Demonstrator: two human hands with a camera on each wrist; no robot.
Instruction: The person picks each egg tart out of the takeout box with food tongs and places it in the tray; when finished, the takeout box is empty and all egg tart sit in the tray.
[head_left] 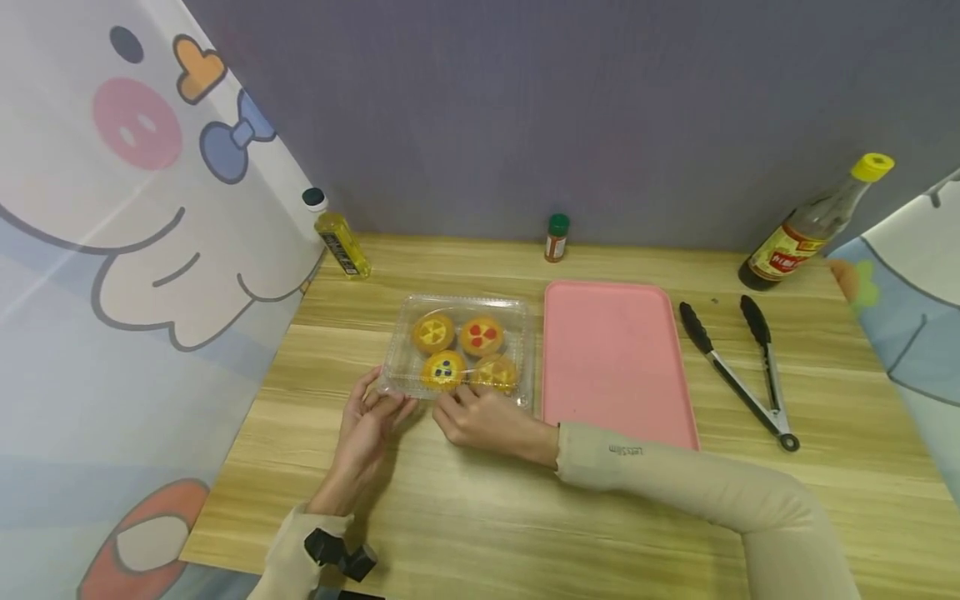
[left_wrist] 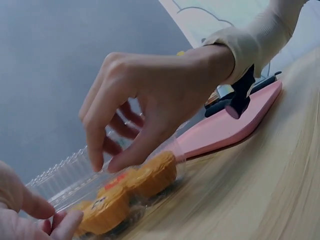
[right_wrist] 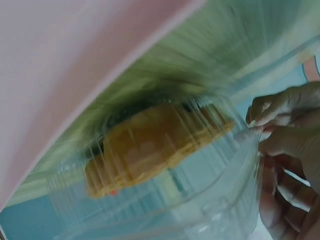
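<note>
A clear plastic clamshell box (head_left: 400, 354) lies on the table with several small round tarts in it. One tart (head_left: 482, 337) has red pieces on top, another (head_left: 443, 369) dark blue ones, and the others yellow. My left hand (head_left: 367, 425) pinches the box's near left corner between thumb and fingers. At the near edge, right of that corner, my right hand (head_left: 480, 423) pinches the lid's rim with thumb and index finger. In the left wrist view the right hand (left_wrist: 145, 100) arches over the box. Its fingertips partly cover the front tarts in the head view.
Right of the box is a pink tray (head_left: 611, 358), with spread black-tipped tongs (head_left: 738, 383) beyond it. Along the back stand an oil bottle (head_left: 341, 242), a green-capped spice jar (head_left: 556, 238) and a yellow-capped sauce bottle (head_left: 802, 237). A grey wall closes the back.
</note>
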